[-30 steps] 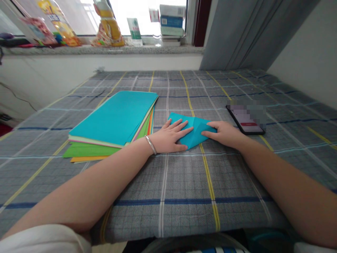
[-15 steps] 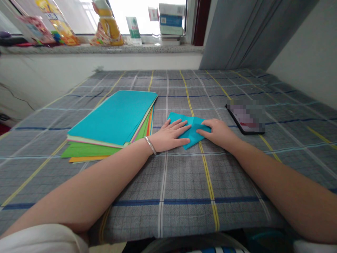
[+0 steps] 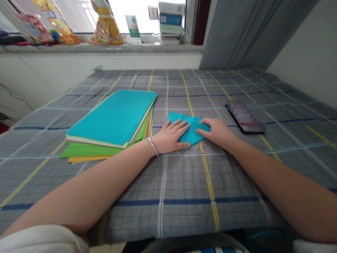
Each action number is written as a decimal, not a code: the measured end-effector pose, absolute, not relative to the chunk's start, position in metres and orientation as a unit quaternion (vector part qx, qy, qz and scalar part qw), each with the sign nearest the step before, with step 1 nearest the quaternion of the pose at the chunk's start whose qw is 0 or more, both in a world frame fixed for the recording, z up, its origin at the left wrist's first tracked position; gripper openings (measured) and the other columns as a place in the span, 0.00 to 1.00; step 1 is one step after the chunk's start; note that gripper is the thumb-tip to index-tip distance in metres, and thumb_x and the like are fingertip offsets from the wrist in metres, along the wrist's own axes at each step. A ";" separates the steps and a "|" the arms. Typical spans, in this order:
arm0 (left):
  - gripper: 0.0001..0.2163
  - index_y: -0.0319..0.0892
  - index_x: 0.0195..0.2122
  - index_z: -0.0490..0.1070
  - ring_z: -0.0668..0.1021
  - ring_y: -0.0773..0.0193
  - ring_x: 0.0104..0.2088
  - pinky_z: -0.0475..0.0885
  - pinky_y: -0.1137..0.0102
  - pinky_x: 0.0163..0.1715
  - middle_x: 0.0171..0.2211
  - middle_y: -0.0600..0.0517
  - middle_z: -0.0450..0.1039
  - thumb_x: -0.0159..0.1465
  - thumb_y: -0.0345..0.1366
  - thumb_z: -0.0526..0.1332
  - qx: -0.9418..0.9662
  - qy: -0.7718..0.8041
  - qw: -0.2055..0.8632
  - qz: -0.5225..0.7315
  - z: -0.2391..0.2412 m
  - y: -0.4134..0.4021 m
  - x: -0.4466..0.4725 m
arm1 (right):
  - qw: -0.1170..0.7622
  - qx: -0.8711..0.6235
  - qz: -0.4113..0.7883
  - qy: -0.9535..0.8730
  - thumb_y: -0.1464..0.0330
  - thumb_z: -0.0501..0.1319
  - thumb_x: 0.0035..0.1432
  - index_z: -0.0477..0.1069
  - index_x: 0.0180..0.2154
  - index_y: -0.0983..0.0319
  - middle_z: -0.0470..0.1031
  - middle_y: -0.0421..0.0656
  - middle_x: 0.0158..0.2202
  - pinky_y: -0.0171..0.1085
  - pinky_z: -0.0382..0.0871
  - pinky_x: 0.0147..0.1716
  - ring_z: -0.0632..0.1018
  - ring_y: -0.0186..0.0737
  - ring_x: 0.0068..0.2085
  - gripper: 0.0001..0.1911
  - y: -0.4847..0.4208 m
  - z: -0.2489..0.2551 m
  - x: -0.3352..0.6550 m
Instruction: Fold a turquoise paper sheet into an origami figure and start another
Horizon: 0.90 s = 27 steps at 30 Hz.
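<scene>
A folded teal paper (image 3: 191,132) lies on the grey checked cloth (image 3: 184,182). My left hand (image 3: 170,137), with a silver bangle at the wrist, rests flat on the paper's left part, fingers stretched out. My right hand (image 3: 217,131) presses on the paper's right part with its fingers lying over the fold; the right edge of the paper is hidden under it. Neither hand lifts the paper off the cloth.
A stack of coloured sheets (image 3: 110,123), teal on top, lies to the left. A black phone (image 3: 246,116) lies to the right. Packets and boxes (image 3: 170,21) stand on the windowsill; a grey curtain (image 3: 244,31) hangs at the back right.
My right hand has slid leftward over the teal paper, which now looks narrower. The left hand has stayed flat in nearly the same place.
</scene>
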<state>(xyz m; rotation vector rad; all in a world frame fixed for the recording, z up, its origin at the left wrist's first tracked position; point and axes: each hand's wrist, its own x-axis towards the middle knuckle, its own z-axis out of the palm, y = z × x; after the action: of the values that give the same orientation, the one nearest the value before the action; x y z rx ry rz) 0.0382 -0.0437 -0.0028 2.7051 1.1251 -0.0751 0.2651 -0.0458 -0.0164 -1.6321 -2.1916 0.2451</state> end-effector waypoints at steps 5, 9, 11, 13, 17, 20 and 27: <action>0.40 0.39 0.71 0.42 0.45 0.49 0.71 0.40 0.50 0.67 0.71 0.44 0.43 0.65 0.57 0.52 0.915 0.388 0.109 -0.016 -0.003 -0.044 0.039 | 0.213 -0.572 0.110 -0.784 0.61 0.61 0.58 0.69 0.52 0.59 0.77 0.48 0.49 0.49 0.69 0.48 0.77 0.52 0.48 0.21 -0.048 -0.015 0.266; 0.43 0.37 0.71 0.37 0.45 0.49 0.71 0.41 0.50 0.67 0.71 0.42 0.44 0.65 0.57 0.54 0.915 0.388 0.112 -0.007 -0.003 -0.045 0.039 | 0.234 -0.535 0.123 -0.803 0.65 0.60 0.59 0.68 0.52 0.58 0.77 0.46 0.50 0.46 0.69 0.47 0.77 0.47 0.47 0.19 -0.050 -0.015 0.269; 0.42 0.38 0.71 0.38 0.45 0.49 0.71 0.41 0.49 0.67 0.71 0.43 0.43 0.65 0.56 0.54 0.916 0.386 0.111 -0.009 -0.002 -0.046 0.038 | 0.236 -0.523 0.119 -0.810 0.66 0.60 0.59 0.70 0.50 0.57 0.77 0.45 0.49 0.46 0.68 0.48 0.77 0.47 0.47 0.16 -0.050 -0.015 0.269; 0.41 0.38 0.71 0.41 0.45 0.49 0.71 0.41 0.50 0.67 0.71 0.43 0.44 0.65 0.56 0.54 0.915 0.388 0.109 -0.007 -0.002 -0.047 0.038 | 0.232 -0.525 0.115 -0.811 0.65 0.60 0.59 0.71 0.46 0.57 0.77 0.45 0.48 0.46 0.68 0.47 0.77 0.47 0.47 0.13 -0.049 -0.016 0.270; 0.38 0.37 0.70 0.46 0.46 0.50 0.71 0.40 0.49 0.68 0.71 0.43 0.45 0.66 0.56 0.53 0.915 0.392 0.095 0.001 -0.003 -0.049 0.039 | 0.220 -0.527 0.124 -0.811 0.65 0.58 0.60 0.75 0.42 0.57 0.78 0.44 0.46 0.46 0.68 0.49 0.76 0.47 0.48 0.10 -0.046 -0.017 0.271; 0.37 0.39 0.70 0.47 0.47 0.49 0.71 0.41 0.49 0.67 0.71 0.44 0.45 0.66 0.56 0.51 0.917 0.389 0.085 0.000 -0.005 -0.049 0.039 | 0.218 -0.529 0.128 -0.810 0.66 0.58 0.61 0.78 0.41 0.56 0.78 0.44 0.44 0.45 0.68 0.50 0.77 0.46 0.47 0.11 -0.046 -0.018 0.271; 0.35 0.43 0.71 0.46 0.48 0.45 0.71 0.43 0.47 0.67 0.71 0.44 0.43 0.68 0.55 0.50 0.922 0.382 0.064 -0.013 -0.002 -0.052 0.040 | 0.201 -0.540 0.101 -0.811 0.64 0.57 0.63 0.80 0.45 0.54 0.77 0.45 0.42 0.45 0.69 0.46 0.77 0.46 0.44 0.14 -0.049 -0.018 0.270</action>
<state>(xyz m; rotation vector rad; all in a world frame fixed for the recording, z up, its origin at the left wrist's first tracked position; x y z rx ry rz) 0.0396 -0.0523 -0.0018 2.7831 1.1539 -0.0394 0.2695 -0.0487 -0.0177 -1.5096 -2.2644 0.2831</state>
